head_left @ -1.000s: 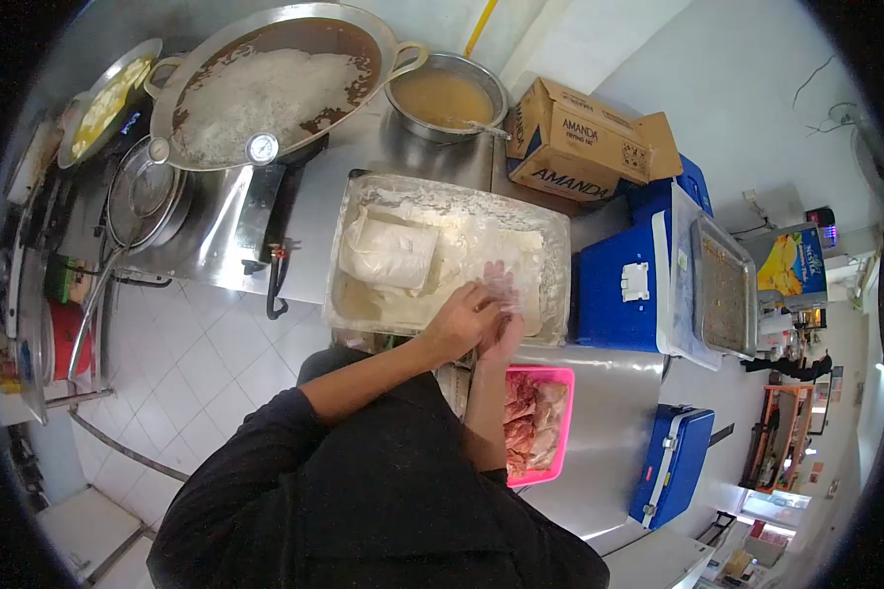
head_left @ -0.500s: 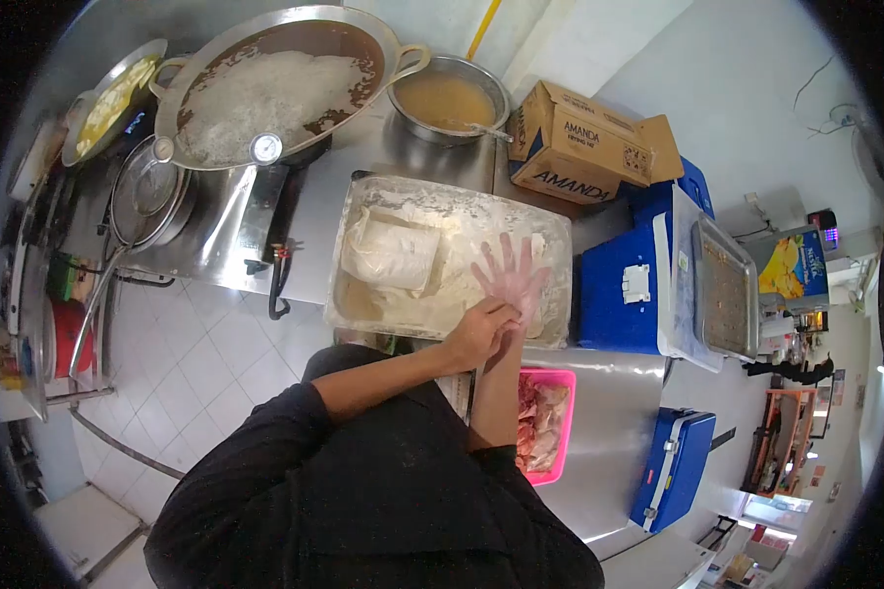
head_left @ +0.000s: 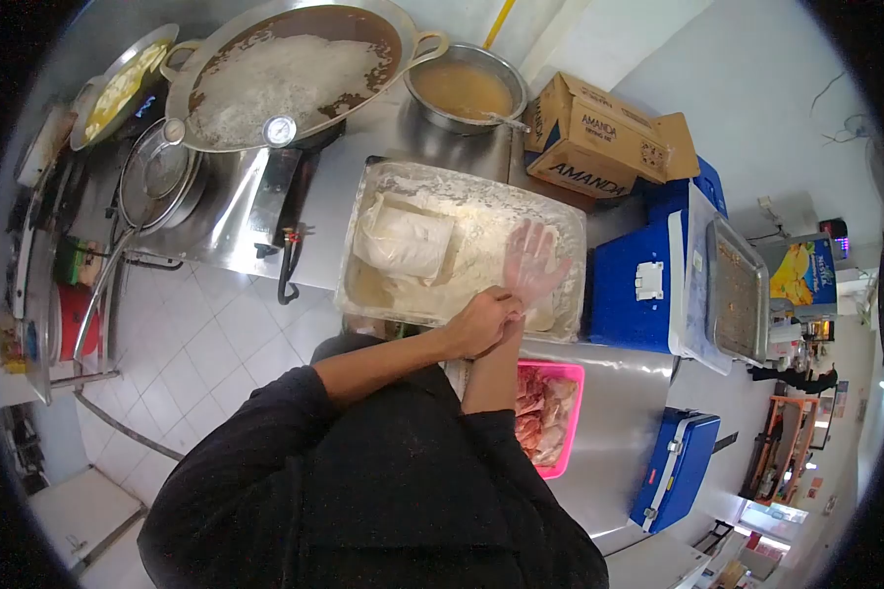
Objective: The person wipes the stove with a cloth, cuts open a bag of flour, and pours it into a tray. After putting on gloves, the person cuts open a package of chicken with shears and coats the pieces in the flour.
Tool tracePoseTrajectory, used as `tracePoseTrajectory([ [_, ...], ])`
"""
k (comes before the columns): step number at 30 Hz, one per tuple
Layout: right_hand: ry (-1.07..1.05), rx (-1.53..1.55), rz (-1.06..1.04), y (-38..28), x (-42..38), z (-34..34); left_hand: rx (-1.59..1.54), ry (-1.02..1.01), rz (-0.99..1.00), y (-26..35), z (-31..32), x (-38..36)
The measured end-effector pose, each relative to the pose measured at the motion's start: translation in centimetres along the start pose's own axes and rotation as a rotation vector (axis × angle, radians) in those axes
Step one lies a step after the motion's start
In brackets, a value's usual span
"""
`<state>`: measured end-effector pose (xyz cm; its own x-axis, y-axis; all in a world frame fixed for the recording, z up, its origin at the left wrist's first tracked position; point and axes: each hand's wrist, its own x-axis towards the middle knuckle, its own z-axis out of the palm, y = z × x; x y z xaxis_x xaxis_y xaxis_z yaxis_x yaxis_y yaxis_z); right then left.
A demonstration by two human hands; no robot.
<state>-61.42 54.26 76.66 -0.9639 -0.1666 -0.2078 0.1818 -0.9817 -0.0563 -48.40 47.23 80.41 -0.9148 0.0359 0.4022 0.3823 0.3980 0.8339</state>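
Observation:
My right hand [head_left: 534, 267] wears a clear plastic glove and is open, palm up, over a tray of flour [head_left: 476, 201]. Its fingers are stretched out, held fairly close together. With bent fingers, my left hand [head_left: 483, 322] pinches the plastic glove [head_left: 526, 287] at the right wrist, by the tray's near edge. A white, flour-dusted bag [head_left: 403, 239] lies in the left part of the tray. Just below my right forearm, a pink basin [head_left: 570, 417] holds pieces of raw meat [head_left: 545, 412], partly hidden by the arm and sleeve.
A large wok of foaming oil [head_left: 295, 88] with a dial thermometer [head_left: 279, 130] stands at the upper left. Beyond the tray are a metal bowl of cloudy liquid [head_left: 462, 93] and a cardboard box [head_left: 599, 137]. Blue coolers [head_left: 629, 280] [head_left: 674, 466] stand at right.
The gloved fingers have come closer together from a wide spread. My left hand keeps its pinch at the right wrist. The whole view has shifted slightly.

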Motion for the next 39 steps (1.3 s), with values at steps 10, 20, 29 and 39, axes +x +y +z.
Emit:
tracePoseTrajectory([
  [10, 0.087, -1.655, 0.029, -8.6, 1.0, -0.7, 0.341, -0.186, -0.414, -6.2, -9.7, -2.3],
  [20, -0.377, -2.040, 0.088, -5.8, -2.6, -1.2, 0.606, -0.284, -0.286, -9.3, -4.5, 0.7],
  [29, -0.299, -2.426, 0.034, 0.1, -6.1, 6.2, 0.339, 0.230, -0.034, -1.7, -10.8, 3.7],
  [39, -0.531, -2.443, -0.570, 3.7, -8.1, 6.1, 0.233, 0.170, -0.052, -1.0, -7.7, -1.5],
])
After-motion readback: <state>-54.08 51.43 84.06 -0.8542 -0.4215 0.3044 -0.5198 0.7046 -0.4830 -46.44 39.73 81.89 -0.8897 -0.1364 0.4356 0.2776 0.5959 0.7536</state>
